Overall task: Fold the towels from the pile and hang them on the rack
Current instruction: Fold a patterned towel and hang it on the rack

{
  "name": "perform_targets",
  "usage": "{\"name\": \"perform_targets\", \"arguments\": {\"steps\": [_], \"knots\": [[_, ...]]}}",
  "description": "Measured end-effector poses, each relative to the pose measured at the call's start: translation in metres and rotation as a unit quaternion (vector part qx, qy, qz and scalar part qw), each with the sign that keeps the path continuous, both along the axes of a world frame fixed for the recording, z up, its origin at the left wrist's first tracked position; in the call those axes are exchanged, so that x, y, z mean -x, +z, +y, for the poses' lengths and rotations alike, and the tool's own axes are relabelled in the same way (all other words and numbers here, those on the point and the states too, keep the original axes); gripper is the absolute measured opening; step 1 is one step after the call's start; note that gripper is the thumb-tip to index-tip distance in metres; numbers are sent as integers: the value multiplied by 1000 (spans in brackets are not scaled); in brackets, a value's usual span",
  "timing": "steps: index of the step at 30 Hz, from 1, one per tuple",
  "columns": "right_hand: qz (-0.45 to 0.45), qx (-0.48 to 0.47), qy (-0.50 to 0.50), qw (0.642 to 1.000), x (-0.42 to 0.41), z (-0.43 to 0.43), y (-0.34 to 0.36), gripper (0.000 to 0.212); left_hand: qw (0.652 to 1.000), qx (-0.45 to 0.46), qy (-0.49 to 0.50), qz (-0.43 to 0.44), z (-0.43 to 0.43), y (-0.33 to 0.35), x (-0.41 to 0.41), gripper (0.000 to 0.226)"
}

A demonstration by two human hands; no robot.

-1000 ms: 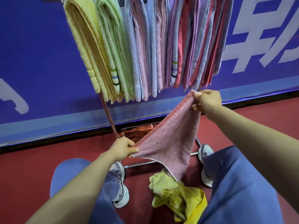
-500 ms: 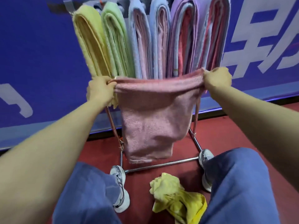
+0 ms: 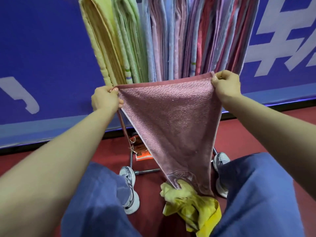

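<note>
A pink towel (image 3: 172,120) hangs stretched in front of me, its top edge taut between both hands. My left hand (image 3: 106,100) pinches its left corner and my right hand (image 3: 225,86) pinches its right corner. The towel narrows to a point near the floor, over a crumpled yellow towel (image 3: 193,207) lying between my feet. Behind it stands the rack (image 3: 127,134), a metal frame hung with several folded towels (image 3: 171,36) in yellow, green, blue, pink and purple.
A blue wall banner (image 3: 42,57) with white characters runs behind the rack. The floor (image 3: 256,130) is red. An orange packet (image 3: 141,149) lies under the rack. My blue-trousered legs and white shoes (image 3: 130,190) flank the yellow towel.
The pink towel went from a slanted hold, to a doubled drape, to hanging long from its two upper corners. My left hand rose to the height of the right.
</note>
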State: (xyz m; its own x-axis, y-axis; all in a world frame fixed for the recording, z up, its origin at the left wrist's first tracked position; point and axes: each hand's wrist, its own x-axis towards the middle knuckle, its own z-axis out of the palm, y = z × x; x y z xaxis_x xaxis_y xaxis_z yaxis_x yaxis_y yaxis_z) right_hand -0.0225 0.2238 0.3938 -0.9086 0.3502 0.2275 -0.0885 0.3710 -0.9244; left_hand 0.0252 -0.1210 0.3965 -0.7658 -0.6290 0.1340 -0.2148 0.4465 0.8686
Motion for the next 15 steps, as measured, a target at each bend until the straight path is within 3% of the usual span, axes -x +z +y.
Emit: {"name": "perform_targets", "arguments": {"steps": [4, 8, 10, 12, 15], "knots": [[-62, 75, 61, 993, 7, -3, -25, 28, 982, -187, -1, 8, 11, -30, 11, 23], [-108, 133, 162, 972, 2, -15, -42, 14, 938, -347, -18, 20, 23, -47, 12, 26], [-130, 121, 209, 962, 0, -22, -53, 13, 927, -375, 3, 26, 24, -58, 13, 20], [-172, 148, 255, 940, -2, -30, -64, 26, 921, -387, 31, 33, 23, -75, 17, 15], [-274, 233, 340, 869, -7, -43, -76, 23, 910, -408, 77, 23, 16, -105, 27, 13]]}}
